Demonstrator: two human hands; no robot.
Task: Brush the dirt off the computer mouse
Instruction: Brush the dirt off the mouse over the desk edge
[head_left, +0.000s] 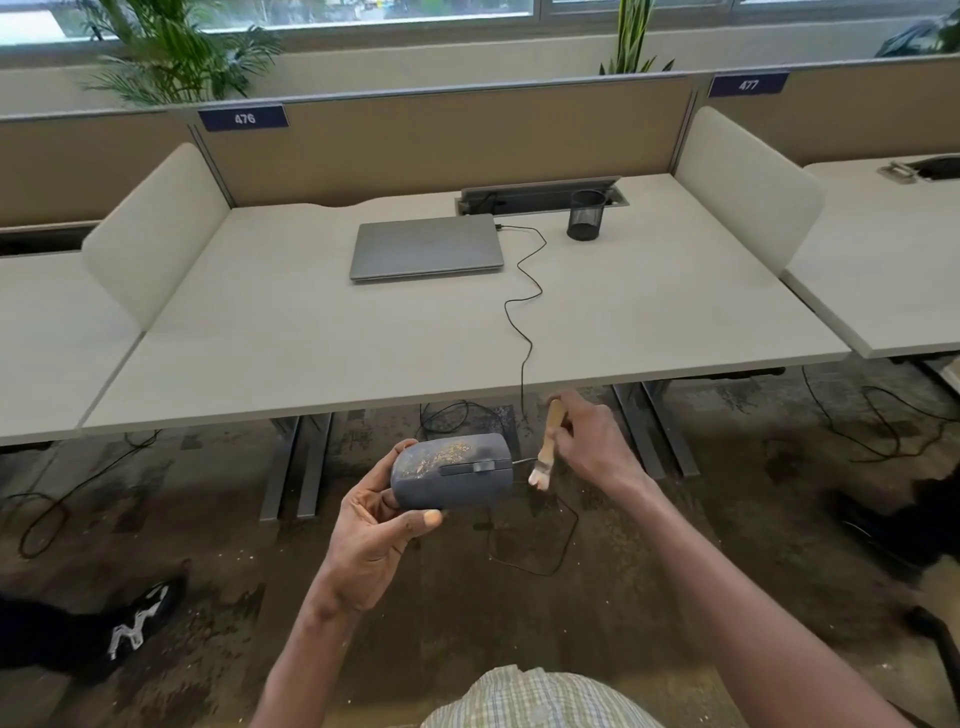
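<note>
The left hand (374, 525) is holding the computer mouse (451, 472) in the air in front of the person, below and on the near side of the table (363, 353) edge, with its fingers curled round the rear end and the thumb pressing along the near side. The mouse's long axis is running left to right across the view, its cable end pointing toward the right hand (592, 441). That hand's fingers are closing round the wooden handle of a small brush (546, 447), which is standing nearly upright with the pale bristles pointing down, just beside the mouse's right end and apart from it. The dirt (441, 456), a yellowish scatter, is lying on the top surface toward the left and far part, so it is sitting to the left of the bristles and slightly above them. Judging from this, the brush needs to rise and travel leftward over the top, sweeping along the long axis, while the left hand is steadying the body.
</note>
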